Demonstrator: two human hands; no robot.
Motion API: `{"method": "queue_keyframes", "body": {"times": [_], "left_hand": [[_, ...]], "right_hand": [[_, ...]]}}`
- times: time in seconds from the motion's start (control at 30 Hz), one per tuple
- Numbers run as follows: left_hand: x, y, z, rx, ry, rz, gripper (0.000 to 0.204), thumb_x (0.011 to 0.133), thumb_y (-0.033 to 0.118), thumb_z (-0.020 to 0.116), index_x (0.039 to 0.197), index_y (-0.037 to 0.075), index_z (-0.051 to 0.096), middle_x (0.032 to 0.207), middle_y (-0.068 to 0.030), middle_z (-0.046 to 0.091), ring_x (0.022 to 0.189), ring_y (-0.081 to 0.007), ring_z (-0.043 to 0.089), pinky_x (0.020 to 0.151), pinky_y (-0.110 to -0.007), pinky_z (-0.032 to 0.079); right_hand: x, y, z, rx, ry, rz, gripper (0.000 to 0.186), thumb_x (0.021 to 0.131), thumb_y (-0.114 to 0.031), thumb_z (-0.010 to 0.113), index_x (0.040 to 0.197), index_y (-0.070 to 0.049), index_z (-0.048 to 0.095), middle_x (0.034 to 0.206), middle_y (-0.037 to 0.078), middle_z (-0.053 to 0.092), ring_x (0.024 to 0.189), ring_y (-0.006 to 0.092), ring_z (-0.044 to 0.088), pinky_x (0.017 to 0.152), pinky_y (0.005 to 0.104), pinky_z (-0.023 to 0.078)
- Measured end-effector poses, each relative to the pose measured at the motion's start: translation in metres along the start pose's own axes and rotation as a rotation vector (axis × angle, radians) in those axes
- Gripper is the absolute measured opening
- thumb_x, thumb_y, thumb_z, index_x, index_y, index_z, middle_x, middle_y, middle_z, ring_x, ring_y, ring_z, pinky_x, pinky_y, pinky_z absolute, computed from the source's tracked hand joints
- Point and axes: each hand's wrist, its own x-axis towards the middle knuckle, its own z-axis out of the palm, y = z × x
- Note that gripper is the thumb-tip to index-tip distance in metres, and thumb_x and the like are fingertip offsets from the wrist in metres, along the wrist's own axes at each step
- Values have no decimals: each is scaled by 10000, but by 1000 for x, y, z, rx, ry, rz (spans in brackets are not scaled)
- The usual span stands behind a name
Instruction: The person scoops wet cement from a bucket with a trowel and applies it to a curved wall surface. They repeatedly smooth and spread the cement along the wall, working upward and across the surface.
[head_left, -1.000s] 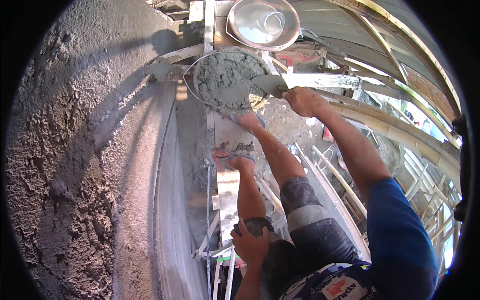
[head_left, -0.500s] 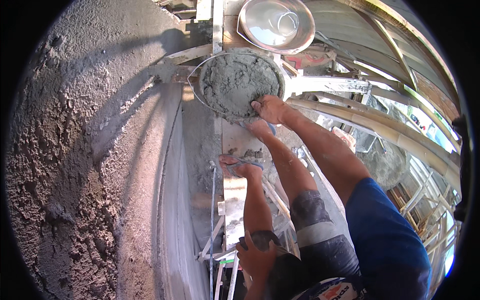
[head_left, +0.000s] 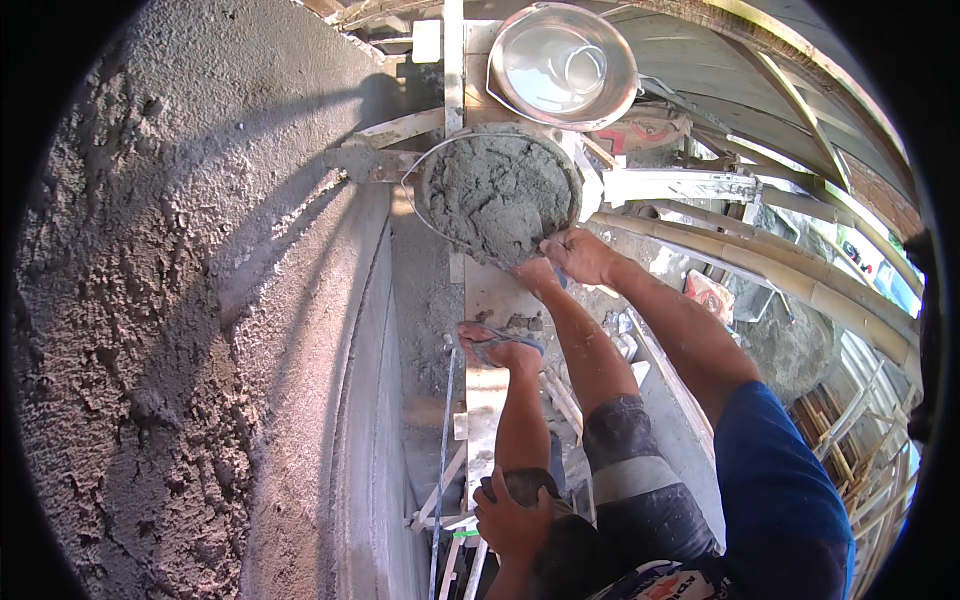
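Mortar bucket [head_left: 577, 185], round, wire-bailed: set upon the plank [head_left: 490, 290] toward its far end, overhanging both long edges; filled with wet grey mortar [head_left: 490, 180]. Right hand [head_left: 580, 255]: held at the bucket's near right rim, grip curled closed, seemingly about a trowel handle; the blade could not be made out from the mortar. Left hand [head_left: 515, 518]: rested on the left knee [head_left: 528, 485], fingers parted, nothing held. Water pail [head_left: 631, 75]: stood just beyond the bucket. For clean scooping, a level blade, a firm wrist and a lift clear of the rim were judged best.
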Motion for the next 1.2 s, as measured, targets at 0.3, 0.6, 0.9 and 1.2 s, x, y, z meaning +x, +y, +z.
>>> {"method": "queue_keyframes", "body": {"times": [0.3, 0.6, 0.9, 1.2], "left_hand": [[-35, -23, -16, -242, 46, 80, 819, 798, 421, 767, 1456, 62, 435, 1296, -268, 531, 1147, -452, 585, 926, -524, 506], [-108, -161, -95, -923, 267, 12, 543, 908, 283, 695, 1351, 16, 528, 1184, -91, 665, 1110, -199, 629, 964, -340, 497], [-179, -209, -138, -634, 786, -43, 525, 915, 419, 677, 1245, 19, 599, 1133, -183, 652, 1013, -334, 620, 899, -445, 514], [-332, -148, -257, -625, 856, 83, 593, 911, 431, 680, 1298, 0, 550, 1213, -213, 603, 1101, -352, 574, 959, -447, 474]], "right_hand": [[-198, -75, -25, 733, -82, -59, 338, 1028, -331, 487, 973, -18, 601, 691, 74, 559, 524, 164, 562, 429, 314, 450], [-403, -246, -84, 1476, -406, -459, 303, 963, -288, 514, 1175, -72, 504, 760, 67, 535, 553, 200, 529, 470, 359, 443], [-623, -436, -179, 1678, -583, -1486, 385, 1070, -322, 452, 1388, -113, 398, 931, 27, 491, 687, 125, 497, 557, 285, 435], [-809, -583, -278, 1631, 706, -2326, 373, 996, -36, 591, 1294, -96, 376, 1009, 39, 498, 808, 81, 524, 704, 253, 488]]}}
